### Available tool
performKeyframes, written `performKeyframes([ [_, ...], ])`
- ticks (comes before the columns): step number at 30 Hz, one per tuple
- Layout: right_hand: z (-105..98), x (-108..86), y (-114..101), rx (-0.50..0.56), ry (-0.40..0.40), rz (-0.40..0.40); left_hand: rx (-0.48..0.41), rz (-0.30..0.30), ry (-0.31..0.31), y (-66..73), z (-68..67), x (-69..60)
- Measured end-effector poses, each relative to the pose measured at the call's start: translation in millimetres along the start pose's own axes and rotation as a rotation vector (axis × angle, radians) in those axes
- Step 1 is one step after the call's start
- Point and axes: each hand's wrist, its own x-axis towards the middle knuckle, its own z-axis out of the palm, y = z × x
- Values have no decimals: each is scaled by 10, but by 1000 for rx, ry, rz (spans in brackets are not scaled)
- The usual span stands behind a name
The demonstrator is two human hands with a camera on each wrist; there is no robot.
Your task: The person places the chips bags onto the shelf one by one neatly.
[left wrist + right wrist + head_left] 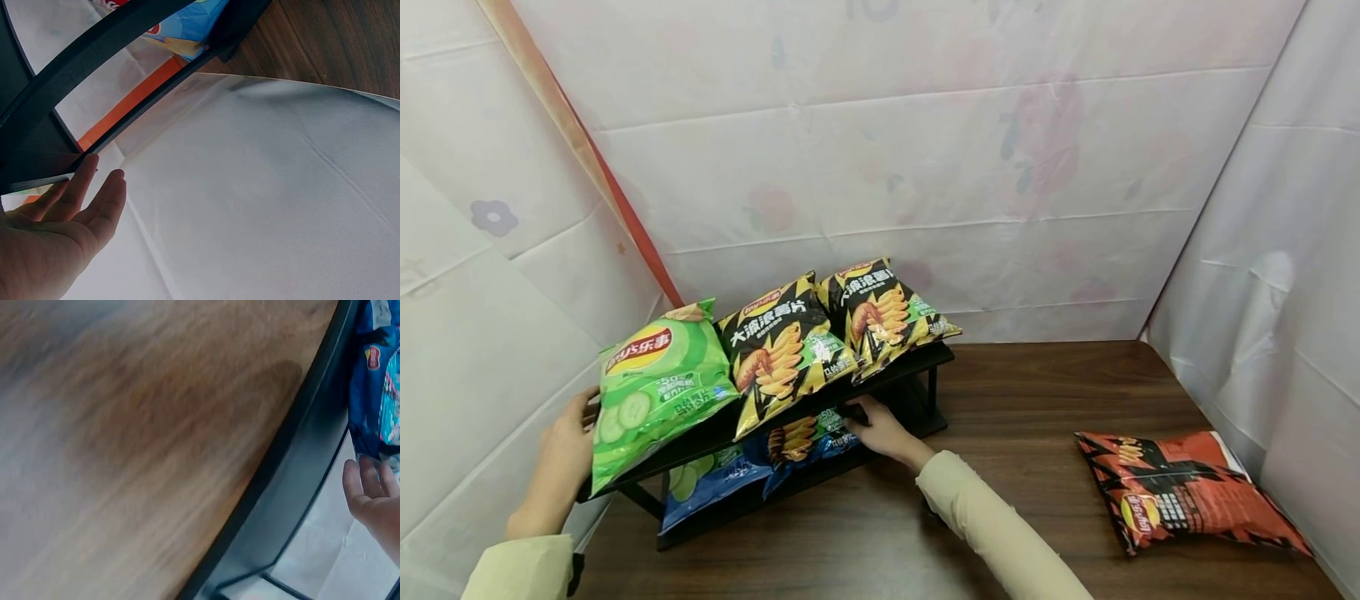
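Note:
My left hand [561, 450] is at the left end of a two-tier black rack [700, 440]. In the left wrist view its fingers [106, 203] are extended, touching the rack's end by the upper shelf. A green chip bag [658, 379] lies there, beside two black-and-yellow chip bags [786, 354]. My right hand [883, 429] reaches into the lower tier from the right. Its fairly straight fingers [370, 478] touch the end of a blue chip bag [369, 394] in the right wrist view; its thumb is hidden there. Another blue bag [718, 483] lies left on that tier.
A red-and-black chip bag [1187, 492] lies on the brown wooden table [1015, 400] at the right, near the white cloth side wall [1277, 350]. Behind the rack hangs a white patterned cloth [925, 167]. An orange-red strip [625, 208] runs down the left corner.

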Motion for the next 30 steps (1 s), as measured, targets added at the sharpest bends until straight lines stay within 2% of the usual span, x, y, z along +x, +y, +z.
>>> performKeyframes([
  [4,-107,-23,35,-22,8,-39,-1,-2,-3,1,4,-12],
  [7,-202,-63,54,-82,0,-58,-6,-5,-12,1,5,-25],
  [17,-604,-362,138,-242,-129,-70,-9,-9,-11,-2,5,-34],
  [26,-928,-643,205,-402,-178,-2,-15,43,36,11,-2,-33],
  [30,-1069,-753,240,-505,-181,35,-18,43,39,20,2,-37],
])
